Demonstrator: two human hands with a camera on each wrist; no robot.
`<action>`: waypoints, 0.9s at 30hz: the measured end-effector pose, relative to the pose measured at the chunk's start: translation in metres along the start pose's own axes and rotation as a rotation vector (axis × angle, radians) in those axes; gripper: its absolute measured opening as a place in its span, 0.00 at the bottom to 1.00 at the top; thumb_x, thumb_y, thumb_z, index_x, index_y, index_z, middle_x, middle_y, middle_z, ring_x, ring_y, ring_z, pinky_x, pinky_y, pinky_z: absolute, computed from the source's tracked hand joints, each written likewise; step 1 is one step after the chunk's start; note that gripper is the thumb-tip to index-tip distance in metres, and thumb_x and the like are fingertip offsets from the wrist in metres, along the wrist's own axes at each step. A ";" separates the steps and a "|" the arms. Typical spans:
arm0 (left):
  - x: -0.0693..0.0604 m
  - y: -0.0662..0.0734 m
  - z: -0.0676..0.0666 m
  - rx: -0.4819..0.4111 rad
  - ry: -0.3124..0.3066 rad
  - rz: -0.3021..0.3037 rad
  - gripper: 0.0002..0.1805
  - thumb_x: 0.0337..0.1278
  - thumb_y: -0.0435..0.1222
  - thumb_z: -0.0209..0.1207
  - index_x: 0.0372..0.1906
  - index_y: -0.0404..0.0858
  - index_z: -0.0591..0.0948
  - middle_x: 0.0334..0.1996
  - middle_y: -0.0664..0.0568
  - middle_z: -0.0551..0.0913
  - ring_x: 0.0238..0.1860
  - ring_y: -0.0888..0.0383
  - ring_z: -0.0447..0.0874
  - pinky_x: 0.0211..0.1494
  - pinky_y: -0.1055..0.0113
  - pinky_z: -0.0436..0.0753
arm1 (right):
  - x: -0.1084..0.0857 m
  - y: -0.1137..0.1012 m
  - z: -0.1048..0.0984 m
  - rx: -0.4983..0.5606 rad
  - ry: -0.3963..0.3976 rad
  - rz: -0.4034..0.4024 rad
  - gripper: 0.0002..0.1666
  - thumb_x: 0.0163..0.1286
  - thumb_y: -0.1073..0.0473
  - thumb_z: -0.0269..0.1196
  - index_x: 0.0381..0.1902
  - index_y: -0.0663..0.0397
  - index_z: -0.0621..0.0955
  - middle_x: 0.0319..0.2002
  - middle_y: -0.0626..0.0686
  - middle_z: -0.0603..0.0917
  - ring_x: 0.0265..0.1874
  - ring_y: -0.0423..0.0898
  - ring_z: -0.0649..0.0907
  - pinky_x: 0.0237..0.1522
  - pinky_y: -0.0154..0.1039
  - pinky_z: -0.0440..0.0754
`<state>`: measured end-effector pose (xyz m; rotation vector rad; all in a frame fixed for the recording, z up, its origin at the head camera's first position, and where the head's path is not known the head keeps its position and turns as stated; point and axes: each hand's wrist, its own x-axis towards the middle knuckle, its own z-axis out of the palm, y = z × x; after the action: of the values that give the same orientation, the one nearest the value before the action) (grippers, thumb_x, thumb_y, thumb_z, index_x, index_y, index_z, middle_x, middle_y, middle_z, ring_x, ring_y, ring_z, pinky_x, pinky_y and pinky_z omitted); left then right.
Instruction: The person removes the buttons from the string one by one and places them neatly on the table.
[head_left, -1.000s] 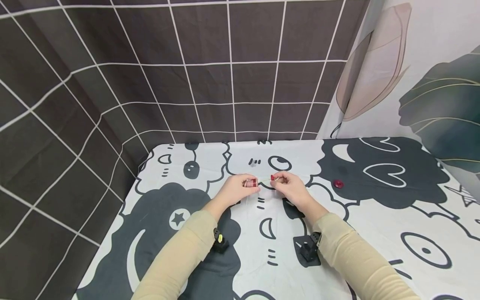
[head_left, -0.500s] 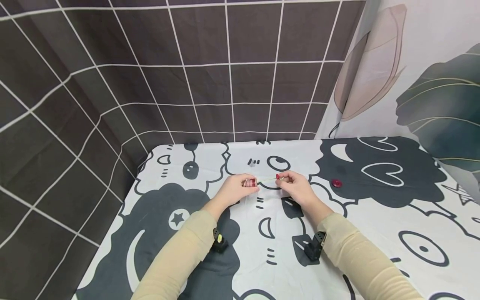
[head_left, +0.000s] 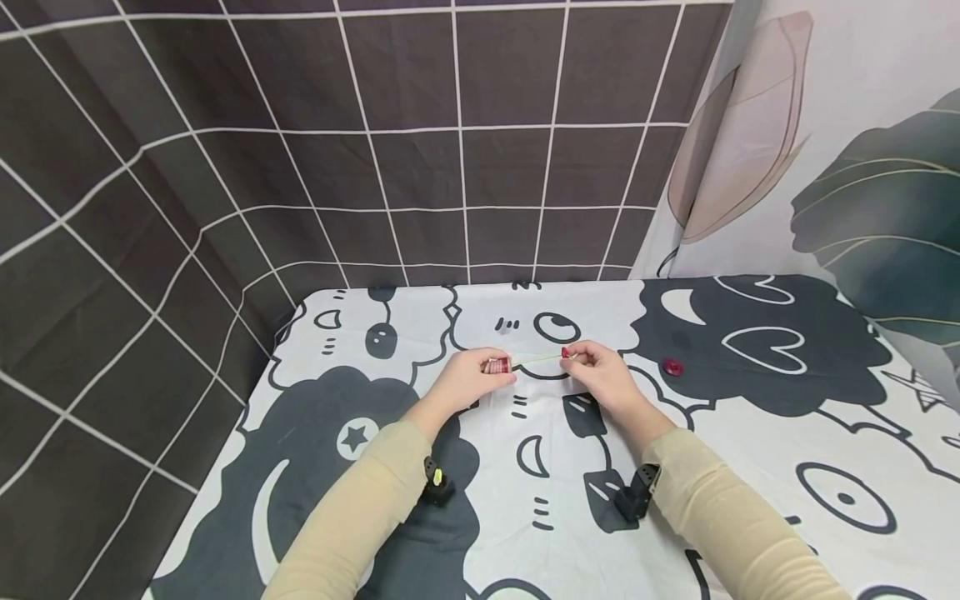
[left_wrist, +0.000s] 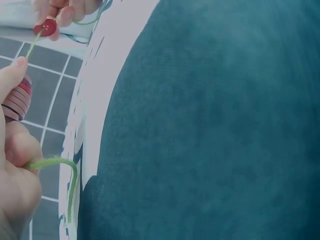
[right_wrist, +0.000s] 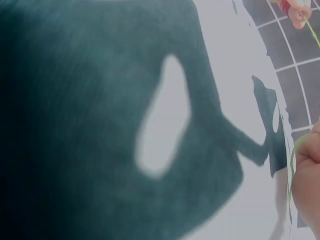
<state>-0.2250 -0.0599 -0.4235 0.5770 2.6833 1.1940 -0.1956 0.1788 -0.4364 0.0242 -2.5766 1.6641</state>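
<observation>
My left hand point(head_left: 467, 381) grips a stack of red and pink buttons point(head_left: 498, 365) threaded on a thin string point(head_left: 536, 360). In the left wrist view the string is green, and its loose tail point(left_wrist: 74, 185) hangs out below the fingers of the left hand point(left_wrist: 20, 175). To the right, my right hand point(head_left: 602, 379) pinches a red button point(head_left: 565, 353), also seen as a holed red button point(left_wrist: 45, 28) with the string running to it. Between the hands the string is stretched nearly straight. The right wrist view shows only the edge of the right hand point(right_wrist: 307, 187), with green string point(right_wrist: 293, 165) beside it.
One loose dark red button point(head_left: 672, 367) lies on the patterned black-and-white cloth point(head_left: 487, 467), right of my right hand. Behind the cloth hangs a dark grid-patterned curtain point(head_left: 420, 167). A leaf-print curtain point(head_left: 862, 208) is at the right.
My right hand has moved slightly right with the red button, away from the left hand, so more string shows between them. The left hand has stayed nearly in place.
</observation>
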 end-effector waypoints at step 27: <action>-0.002 0.000 -0.003 0.002 0.001 0.002 0.22 0.51 0.49 0.65 0.51 0.44 0.81 0.40 0.53 0.83 0.41 0.58 0.79 0.45 0.61 0.76 | -0.002 0.010 -0.025 -0.086 0.039 0.018 0.17 0.59 0.56 0.63 0.43 0.61 0.81 0.26 0.46 0.78 0.26 0.41 0.73 0.31 0.33 0.68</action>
<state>-0.2241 -0.0629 -0.4212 0.5801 2.6858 1.1926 -0.1925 0.2059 -0.4351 -0.0355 -2.6244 1.5417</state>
